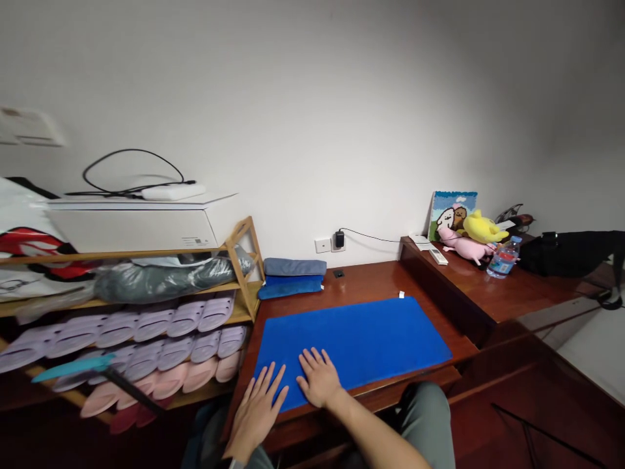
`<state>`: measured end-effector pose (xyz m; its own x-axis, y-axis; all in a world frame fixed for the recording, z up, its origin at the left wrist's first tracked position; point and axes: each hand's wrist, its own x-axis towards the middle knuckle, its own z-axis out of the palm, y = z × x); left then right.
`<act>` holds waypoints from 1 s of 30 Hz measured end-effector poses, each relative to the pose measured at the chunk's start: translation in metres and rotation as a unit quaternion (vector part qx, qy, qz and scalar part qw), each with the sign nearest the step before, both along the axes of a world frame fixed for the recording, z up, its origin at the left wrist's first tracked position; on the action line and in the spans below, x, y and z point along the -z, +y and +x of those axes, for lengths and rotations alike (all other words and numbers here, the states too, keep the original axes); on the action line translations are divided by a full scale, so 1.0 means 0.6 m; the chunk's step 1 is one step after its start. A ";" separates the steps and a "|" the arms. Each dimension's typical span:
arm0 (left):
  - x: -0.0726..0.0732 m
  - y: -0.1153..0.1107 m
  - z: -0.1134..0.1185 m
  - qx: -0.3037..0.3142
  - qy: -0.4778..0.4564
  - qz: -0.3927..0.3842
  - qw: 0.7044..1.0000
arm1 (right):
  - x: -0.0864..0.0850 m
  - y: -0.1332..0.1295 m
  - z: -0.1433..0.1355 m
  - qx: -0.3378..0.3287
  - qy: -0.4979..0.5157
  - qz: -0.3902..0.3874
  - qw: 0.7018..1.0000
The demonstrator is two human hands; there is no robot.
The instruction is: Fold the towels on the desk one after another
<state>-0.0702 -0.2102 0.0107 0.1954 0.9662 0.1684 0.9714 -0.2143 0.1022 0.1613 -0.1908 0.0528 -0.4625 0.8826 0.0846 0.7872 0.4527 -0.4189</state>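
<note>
A bright blue towel (361, 339) lies spread flat on the reddish-brown desk (371, 280). A small white tag pokes out past its far edge. My left hand (258, 404) rests at the towel's near left corner, fingers spread and empty. On the towel's near part lies my right hand (317, 376), palm down with its fingers apart. Against the wall at the desk's back left sits a stack of folded towels (293, 277), grey-blue on top and blue below.
Left of the desk stands a wooden rack (249, 280) with rows of slippers (185, 319) and a white box (141, 228) on top. To the right, a higher surface carries plush toys (483, 228), a water bottle (504, 259) and a black bag (561, 254). A charger (339, 238) is plugged into the wall.
</note>
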 end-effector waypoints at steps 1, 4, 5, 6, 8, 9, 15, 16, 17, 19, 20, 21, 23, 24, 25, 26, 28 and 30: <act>0.001 -0.001 -0.002 -0.002 -0.002 0.004 1.000 | 0.003 0.007 0.022 0.016 -0.005 -0.006 1.000; 0.006 -0.002 -0.008 -0.008 -0.009 0.012 1.000 | 0.014 0.026 0.137 0.097 -0.034 -0.012 0.995; 0.008 -0.001 -0.008 -0.012 -0.011 0.011 1.000 | 0.017 0.031 0.187 0.136 -0.051 -0.014 0.989; 0.009 0.000 -0.008 -0.015 -0.013 0.008 1.000 | 0.021 0.033 0.238 0.176 -0.070 -0.019 0.982; 0.011 0.002 -0.007 -0.021 -0.017 0.004 1.000 | 0.027 0.033 0.341 0.254 -0.105 -0.034 0.961; 0.011 0.003 -0.006 -0.021 -0.018 0.004 1.000 | 0.030 0.030 0.390 0.292 -0.121 -0.041 0.948; 0.010 -0.001 -0.003 -0.022 -0.029 0.003 0.999 | 0.048 0.001 0.567 0.405 -0.173 -0.060 0.896; 0.010 -0.003 -0.005 -0.023 -0.030 0.001 0.999 | 0.050 -0.001 0.575 0.409 -0.176 -0.063 0.893; 0.009 -0.004 -0.007 -0.025 -0.032 -0.002 0.999 | 0.050 -0.002 0.576 0.413 -0.177 -0.061 0.891; 0.003 0.001 -0.012 -0.033 -0.036 -0.003 0.999 | 0.045 0.005 0.561 0.420 -0.177 -0.041 0.889; -0.002 0.009 -0.013 -0.036 -0.039 0.003 0.999 | 0.040 0.013 0.543 0.416 -0.173 -0.023 0.893; -0.009 0.020 -0.013 -0.036 -0.042 0.013 0.998 | 0.033 0.024 0.519 0.404 -0.166 -0.003 0.900; -0.023 0.057 -0.006 -0.028 -0.045 0.036 0.998 | 0.014 0.052 0.452 0.355 -0.142 0.028 0.923; -0.031 0.081 0.001 -0.021 -0.044 0.044 0.998 | 0.004 0.069 0.410 0.321 -0.127 0.034 0.938; -0.037 0.108 0.009 -0.014 -0.043 0.047 0.998 | -0.005 0.087 0.365 0.283 -0.112 0.036 0.952; -0.041 0.135 0.018 -0.008 -0.042 0.043 0.998 | -0.012 0.105 0.318 0.244 -0.096 0.033 0.964; -0.043 0.188 0.033 0.000 -0.037 0.026 0.999 | -0.018 0.139 0.230 0.166 -0.065 0.023 0.984; -0.036 0.228 0.038 -0.006 -0.032 0.004 0.999 | -0.012 0.167 0.167 0.101 -0.046 0.011 0.994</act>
<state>-0.0473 -0.0732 0.0322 0.1722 0.9669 0.1885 0.9656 -0.2035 0.1618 0.2618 -0.0905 0.0600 -0.2836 0.9563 0.0706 0.8972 0.2906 -0.3326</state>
